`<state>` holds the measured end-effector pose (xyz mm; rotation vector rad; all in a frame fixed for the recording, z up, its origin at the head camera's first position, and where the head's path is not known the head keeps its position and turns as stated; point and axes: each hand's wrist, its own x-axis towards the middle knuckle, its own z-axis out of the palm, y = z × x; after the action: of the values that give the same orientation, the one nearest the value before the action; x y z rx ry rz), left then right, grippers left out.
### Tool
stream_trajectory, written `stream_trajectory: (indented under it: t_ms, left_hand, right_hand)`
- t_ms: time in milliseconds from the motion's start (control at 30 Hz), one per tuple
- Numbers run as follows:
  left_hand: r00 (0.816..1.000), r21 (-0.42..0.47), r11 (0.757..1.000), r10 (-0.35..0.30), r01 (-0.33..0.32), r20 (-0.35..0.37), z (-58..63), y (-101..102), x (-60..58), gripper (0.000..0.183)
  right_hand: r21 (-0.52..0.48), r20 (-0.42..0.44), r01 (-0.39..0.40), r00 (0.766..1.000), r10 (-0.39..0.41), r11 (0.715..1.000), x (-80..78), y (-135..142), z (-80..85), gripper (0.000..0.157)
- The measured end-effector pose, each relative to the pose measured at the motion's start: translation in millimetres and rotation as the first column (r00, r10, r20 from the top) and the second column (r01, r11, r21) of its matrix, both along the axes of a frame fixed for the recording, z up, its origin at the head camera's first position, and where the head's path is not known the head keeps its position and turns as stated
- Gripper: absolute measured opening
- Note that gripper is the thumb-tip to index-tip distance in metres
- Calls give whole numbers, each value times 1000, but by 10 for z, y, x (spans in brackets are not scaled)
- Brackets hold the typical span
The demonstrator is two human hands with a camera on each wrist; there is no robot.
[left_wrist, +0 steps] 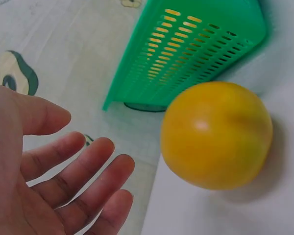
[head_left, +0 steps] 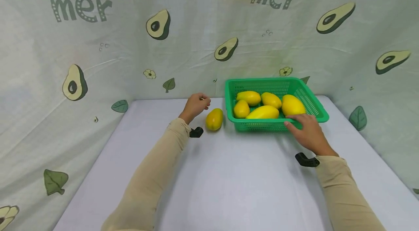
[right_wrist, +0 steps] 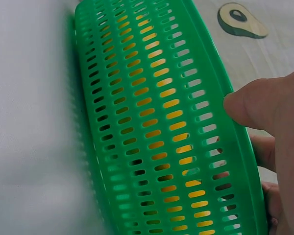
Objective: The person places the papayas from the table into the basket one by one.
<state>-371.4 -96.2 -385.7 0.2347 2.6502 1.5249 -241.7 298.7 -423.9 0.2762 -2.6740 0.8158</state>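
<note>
In the head view, a green plastic basket (head_left: 255, 125) with slotted walls stands at the back of the table, several yellow mango-like fruits (head_left: 265, 112) lying in it. My right hand (head_left: 309, 132) grips its front rim near the right corner; the right wrist view shows the thumb (right_wrist: 250, 103) outside and fingers partly hidden behind the wall. One yellow, slightly greenish fruit (head_left: 214, 119) lies on the table left of the basket. Just beyond it, up and to the left, my left hand (head_left: 195, 106) hovers with loosely bent fingers, apart from the fruit (left_wrist: 216, 135) and holding nothing.
A white cloth covers the table (head_left: 229, 180). Behind and at both sides hangs a pale curtain (head_left: 193, 12) printed with avocados, leaves and lettering. Each wrist carries a small black camera, the left one (head_left: 196, 132) close to the loose fruit.
</note>
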Motion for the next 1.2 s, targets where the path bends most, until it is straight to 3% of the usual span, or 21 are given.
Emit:
stream_trajectory:
  t_ms: [267, 433, 600, 767, 933, 1200]
  left_hand:
    - [999, 39, 999, 14, -16, 44, -196, -124, 42, 36]
    - [990, 103, 995, -10, -4, 139, -354, -117, 77, 51]
    - [978, 109, 994, 4, -28, 209, -431, -47, 126, 66]
    - [975, 86, 995, 28, -48, 219, -564, -22, 180, 78]
    - [978, 109, 994, 3, -26, 211, -678, 8, 202, 88]
    - [982, 112, 994, -16, -5, 187, -769, 75, 195, 86]
  right_hand:
    - [3, 12, 5, 1000, -5, 1000, -19, -15, 47, 47]
    - [3, 26, 16, 1000, -16, 1000, 3, -15, 77, 48]
    - [0, 4, 13, 1000, -13, 1000, -4, -5, 43, 47]
    - [10, 13, -3, 1000, 3, 1000, -4, -15, -14, 48]
    - [16, -5, 0, 1000, 0, 1000, 0, -3, -26, 47]
    - [14, -8, 16, 1000, -15, 1000, -8, -3, -41, 48]
